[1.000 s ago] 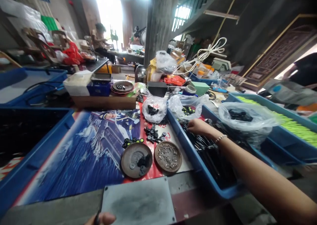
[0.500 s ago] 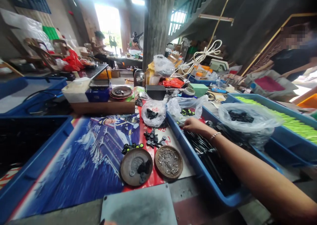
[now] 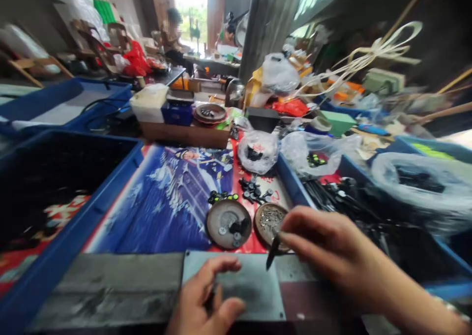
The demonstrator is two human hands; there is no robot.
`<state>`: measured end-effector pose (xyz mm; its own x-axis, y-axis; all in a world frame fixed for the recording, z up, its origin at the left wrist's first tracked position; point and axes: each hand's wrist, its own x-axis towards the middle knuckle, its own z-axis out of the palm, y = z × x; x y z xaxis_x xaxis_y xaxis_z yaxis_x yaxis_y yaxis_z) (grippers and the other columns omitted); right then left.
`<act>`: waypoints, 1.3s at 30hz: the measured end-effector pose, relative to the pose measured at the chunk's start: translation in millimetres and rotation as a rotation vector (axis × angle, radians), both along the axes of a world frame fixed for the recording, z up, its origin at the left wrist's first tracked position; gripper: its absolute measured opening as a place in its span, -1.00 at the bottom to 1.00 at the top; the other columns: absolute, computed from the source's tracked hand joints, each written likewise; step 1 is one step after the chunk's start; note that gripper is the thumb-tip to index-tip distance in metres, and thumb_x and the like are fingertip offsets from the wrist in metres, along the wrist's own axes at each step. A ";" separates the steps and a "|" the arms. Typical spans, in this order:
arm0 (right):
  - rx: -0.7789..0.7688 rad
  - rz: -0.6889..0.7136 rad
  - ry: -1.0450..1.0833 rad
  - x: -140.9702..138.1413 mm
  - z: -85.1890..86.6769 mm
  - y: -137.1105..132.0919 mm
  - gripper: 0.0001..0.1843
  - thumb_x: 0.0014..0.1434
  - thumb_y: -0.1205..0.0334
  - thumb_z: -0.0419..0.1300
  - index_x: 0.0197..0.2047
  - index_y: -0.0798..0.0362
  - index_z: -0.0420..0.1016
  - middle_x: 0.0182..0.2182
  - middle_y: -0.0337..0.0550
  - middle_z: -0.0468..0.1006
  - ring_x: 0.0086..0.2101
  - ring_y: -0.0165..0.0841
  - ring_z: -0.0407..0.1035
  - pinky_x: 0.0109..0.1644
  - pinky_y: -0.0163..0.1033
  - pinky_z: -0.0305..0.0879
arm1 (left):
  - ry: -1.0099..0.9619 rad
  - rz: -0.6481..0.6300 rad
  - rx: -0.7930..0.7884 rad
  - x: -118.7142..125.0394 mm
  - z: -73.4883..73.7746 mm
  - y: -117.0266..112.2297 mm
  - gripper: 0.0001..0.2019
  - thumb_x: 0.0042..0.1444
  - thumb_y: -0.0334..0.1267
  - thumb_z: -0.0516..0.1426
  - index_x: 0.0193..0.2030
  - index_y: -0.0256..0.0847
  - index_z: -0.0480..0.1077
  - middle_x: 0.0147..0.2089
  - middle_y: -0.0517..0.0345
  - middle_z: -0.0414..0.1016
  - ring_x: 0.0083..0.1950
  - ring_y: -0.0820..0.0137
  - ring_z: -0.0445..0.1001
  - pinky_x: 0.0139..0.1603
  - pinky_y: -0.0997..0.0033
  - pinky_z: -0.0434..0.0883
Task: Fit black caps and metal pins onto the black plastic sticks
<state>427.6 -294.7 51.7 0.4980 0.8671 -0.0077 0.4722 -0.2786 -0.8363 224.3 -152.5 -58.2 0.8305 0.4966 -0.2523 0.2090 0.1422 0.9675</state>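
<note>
My right hand pinches a short, dark, pointed piece between thumb and fingertips, tip downward. It hangs above the right part of a grey metal plate at the table's front. Over the plate's left side is my left hand, thumb and forefinger apart. Its other fingers curl around something dark, mostly hidden and blurred. Beyond the hands, a round dish holds a few dark round parts. Beside it, a dish of small metal pins is partly covered by my right hand.
Black knobbed parts lie behind the dishes, near a plastic bag. A blue crate with long black pieces stands right; another blue crate borders the left. A person sits in the background.
My right hand has come back from the right crate to above the plate, now with the dark pointed piece. My left hand has risen into view. The camera has turned right and downward.
</note>
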 end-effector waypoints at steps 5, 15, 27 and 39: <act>0.109 0.019 0.390 -69.6 -64.0 28.1 -0.76 0.33 0.05 0.25 -0.30 0.04 0.51 -0.51 -0.27 0.47 -0.52 -0.45 0.29 -0.50 -0.40 0.20 | -0.056 -0.068 0.124 0.3 12.0 0.7 -0.79 0.17 -0.15 0.29 -0.10 -0.16 0.58 -0.29 0.10 0.60 -0.38 0.39 0.42 -0.29 0.45 0.34; -0.024 0.032 0.508 -71.0 -91.5 41.7 -0.80 0.23 0.01 0.35 -0.22 -0.05 0.66 -0.51 -0.22 0.58 -0.45 -0.34 0.48 -0.34 -0.37 0.44 | -0.065 -0.127 -0.458 -47.2 -12.0 34.8 -0.55 0.28 0.00 0.17 0.14 -0.30 0.36 -0.35 0.02 0.66 -0.72 0.63 0.08 -0.72 0.54 -0.01; -0.114 0.306 0.476 -72.3 -97.6 67.8 -0.72 0.31 0.00 0.25 -0.28 0.01 0.61 -0.44 -0.18 0.57 -0.43 -0.34 0.42 -0.38 -0.35 0.37 | 0.094 -0.302 -0.569 -51.4 -7.5 46.1 -0.71 0.22 -0.01 0.22 -0.28 -0.21 0.35 -0.52 0.21 0.54 -0.74 0.63 0.05 -0.78 0.57 -0.08; -0.107 0.422 0.333 -81.7 -104.0 66.0 -0.83 0.39 0.12 0.18 -0.19 -0.09 0.59 -0.31 -0.24 0.65 -0.32 -0.35 0.53 -0.25 -0.37 0.39 | 0.146 -0.367 -0.475 -53.5 -19.1 46.4 -0.62 0.15 0.10 0.25 -0.37 -0.19 0.35 -0.55 0.25 0.49 -0.71 0.59 0.12 -0.76 0.59 0.07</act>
